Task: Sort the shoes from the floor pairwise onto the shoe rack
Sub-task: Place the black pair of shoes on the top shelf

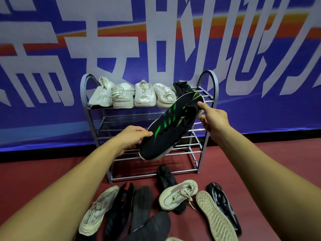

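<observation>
One black-green shoe (171, 127) held before shoe rack (132, 177), left grip (132, 138) pinching toe, right grip (212, 117) pinching heel

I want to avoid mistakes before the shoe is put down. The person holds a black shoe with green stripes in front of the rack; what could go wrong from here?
1. The free space on the top shelf, beside the matching black shoe, looks narrow; the held shoe may push that one or hang over the end.
2. The left hand and right hand hold it only near toe and heel, so it could slip onto the lower rails.
</observation>
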### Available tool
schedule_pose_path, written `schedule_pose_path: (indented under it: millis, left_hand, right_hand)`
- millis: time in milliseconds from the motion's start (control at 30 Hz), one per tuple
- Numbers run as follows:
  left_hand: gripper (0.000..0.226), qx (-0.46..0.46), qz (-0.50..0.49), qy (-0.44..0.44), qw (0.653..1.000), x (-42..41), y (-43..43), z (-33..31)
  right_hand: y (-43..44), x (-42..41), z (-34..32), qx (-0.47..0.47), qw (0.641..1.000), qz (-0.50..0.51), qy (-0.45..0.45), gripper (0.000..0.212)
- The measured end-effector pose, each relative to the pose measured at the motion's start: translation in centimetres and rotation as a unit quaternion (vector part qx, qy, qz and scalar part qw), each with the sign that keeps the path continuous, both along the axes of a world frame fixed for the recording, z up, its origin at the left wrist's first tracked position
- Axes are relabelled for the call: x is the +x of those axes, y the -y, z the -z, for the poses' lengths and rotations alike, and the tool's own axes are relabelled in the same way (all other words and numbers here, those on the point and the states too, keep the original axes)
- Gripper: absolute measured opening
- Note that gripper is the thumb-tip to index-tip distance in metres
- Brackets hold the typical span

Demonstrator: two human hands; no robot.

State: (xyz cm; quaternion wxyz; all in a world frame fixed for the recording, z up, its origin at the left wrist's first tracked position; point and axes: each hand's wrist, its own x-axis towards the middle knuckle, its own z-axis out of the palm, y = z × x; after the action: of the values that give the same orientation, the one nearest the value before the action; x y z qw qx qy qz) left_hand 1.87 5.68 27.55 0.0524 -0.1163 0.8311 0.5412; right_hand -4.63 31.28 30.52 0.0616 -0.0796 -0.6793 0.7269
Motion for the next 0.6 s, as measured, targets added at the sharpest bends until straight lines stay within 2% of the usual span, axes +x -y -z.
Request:
schedule_pose_path:
  millis: [133,333,533,600]
  left_hand:
    - [0.016,0.127,-0.034,0.033,0.991,-0.4,0.1,-0.1]
    - [0.015,0.303,-0.122,-0.029,0.945,-1.5,-0.2,-1.7]
    - [0.026,0.418,-0.154,-0.072,0.892,-1.4,-0.3,-1.8]
    - [0.038,0.412,-0.135,-0.066,0.899,-1.5,-0.9,-1.7]
  right_hand:
    - [-0.6,-0.7,0.3,-0.053,0.996,0.060,0.025,0.035]
    - [-0.5,-0.7,0.4,-0.133,0.988,0.036,0.069,0.040]
    - [0.3,-0.6,0.7,-0.187,0.978,-0.025,0.087,0.030]
    - [0.7,-0.3,0.6,-0.202,0.974,-0.053,0.084,0.028]
